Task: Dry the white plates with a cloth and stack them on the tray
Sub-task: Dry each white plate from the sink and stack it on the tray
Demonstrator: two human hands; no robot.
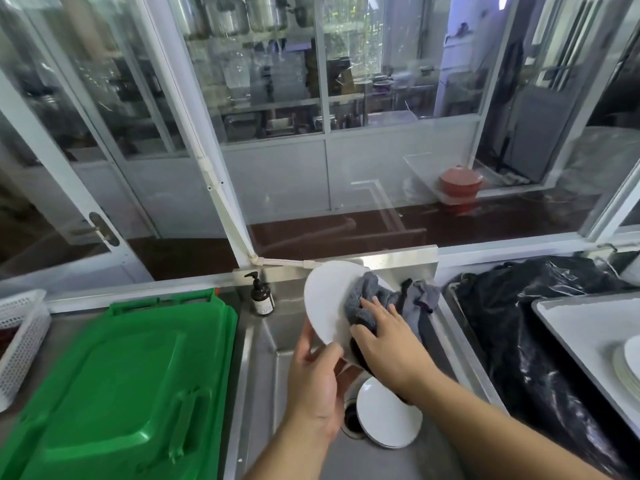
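Note:
My left hand (317, 379) grips the lower rim of a white plate (325, 299), held tilted above the steel sink (263, 368). My right hand (381, 337) presses a grey cloth (367, 299) against the plate's face, fingers curled over the cloth. Part of the cloth hangs off to the right behind the plate. More white plates (384, 414) lie in the sink bottom beside the drain, partly under my right forearm. At the far right a white tray (585, 327) carries a stack of white plates (628, 362), cut off by the frame edge.
A green plastic lid (124, 382) covers the counter to the left of the sink. A brown pump bottle (261, 296) stands at the sink's back left corner. A white perforated basket (20, 334) sits far left. A black plastic bag (519, 323) fills the space between sink and tray.

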